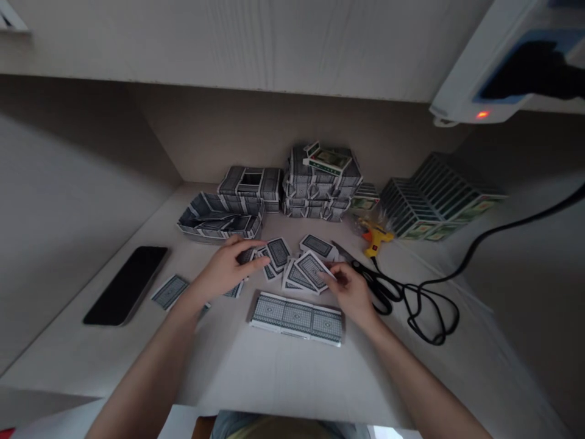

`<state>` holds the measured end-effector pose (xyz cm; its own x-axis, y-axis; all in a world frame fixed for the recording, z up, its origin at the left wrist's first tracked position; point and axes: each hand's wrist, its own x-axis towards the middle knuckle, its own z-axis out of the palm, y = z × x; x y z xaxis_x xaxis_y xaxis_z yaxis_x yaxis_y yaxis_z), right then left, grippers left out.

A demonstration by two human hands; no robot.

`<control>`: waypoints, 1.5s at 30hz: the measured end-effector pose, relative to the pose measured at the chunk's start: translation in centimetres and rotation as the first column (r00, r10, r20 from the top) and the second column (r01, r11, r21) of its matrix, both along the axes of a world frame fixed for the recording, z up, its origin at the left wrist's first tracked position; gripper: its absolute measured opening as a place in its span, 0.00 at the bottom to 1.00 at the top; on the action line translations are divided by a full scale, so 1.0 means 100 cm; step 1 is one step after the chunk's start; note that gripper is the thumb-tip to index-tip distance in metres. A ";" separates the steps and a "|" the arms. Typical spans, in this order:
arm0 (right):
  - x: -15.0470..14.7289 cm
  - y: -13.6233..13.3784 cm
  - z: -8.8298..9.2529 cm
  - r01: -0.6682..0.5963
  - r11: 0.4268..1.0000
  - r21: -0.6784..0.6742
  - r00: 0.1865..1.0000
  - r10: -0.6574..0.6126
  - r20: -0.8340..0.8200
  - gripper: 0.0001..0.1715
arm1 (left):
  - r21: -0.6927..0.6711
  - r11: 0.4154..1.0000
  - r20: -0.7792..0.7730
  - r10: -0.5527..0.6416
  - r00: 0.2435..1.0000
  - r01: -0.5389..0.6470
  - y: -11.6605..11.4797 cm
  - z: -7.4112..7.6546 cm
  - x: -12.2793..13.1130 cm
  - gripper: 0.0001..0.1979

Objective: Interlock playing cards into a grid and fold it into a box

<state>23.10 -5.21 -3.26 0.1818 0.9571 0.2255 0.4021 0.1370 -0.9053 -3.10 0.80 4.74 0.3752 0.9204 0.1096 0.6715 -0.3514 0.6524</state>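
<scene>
Grey cards (278, 251) loose on bench (228, 372). R hand (354, 296): fingers pinching a card's corner. L hand (223, 267): fingers parted, released, nr other cards. Strip (296, 318) nearer body, scissors (368, 275) to R.

The playing cards (315, 271) between the left hand (226, 265) and the right hand (351, 291) seem of thin, stiff paper, with smooth and rather matt backs. Nearer to the body than the hands, the card strip (297, 317) appears of similar paper. Beyond the hands, the card boxes (322, 183) look papery, with ridged, less smooth surfaces. Left of the left hand, the phone (125, 286) has a smooth front like glass. Right of the right hand, the scissors (379, 286) show plastic-looking handles. Under the hands, the counter (228, 378) is matt, with faint wood grain.
</scene>
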 end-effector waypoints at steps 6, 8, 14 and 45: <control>0.003 0.000 0.007 0.008 0.998 0.060 1.000 -0.008 -0.004 0.12 | -0.021 0.995 0.012 -0.099 0.995 0.099 -0.009 -0.026 0.017 0.42; 0.002 -0.001 0.010 0.019 1.000 0.012 0.997 -0.019 -0.070 0.12 | -0.030 0.990 0.012 -0.138 0.990 0.139 -0.012 -0.031 0.021 0.40; -0.007 -0.010 0.020 -0.175 0.971 -0.164 0.902 0.092 -0.422 0.16 | 0.023 0.987 0.070 -0.158 0.985 0.156 -0.017 -0.027 0.033 0.30; -0.013 -0.014 0.021 -0.268 0.946 -0.184 0.857 0.147 -0.493 0.21 | -0.347 0.914 0.585 0.037 0.810 0.209 -0.018 -0.043 0.047 0.21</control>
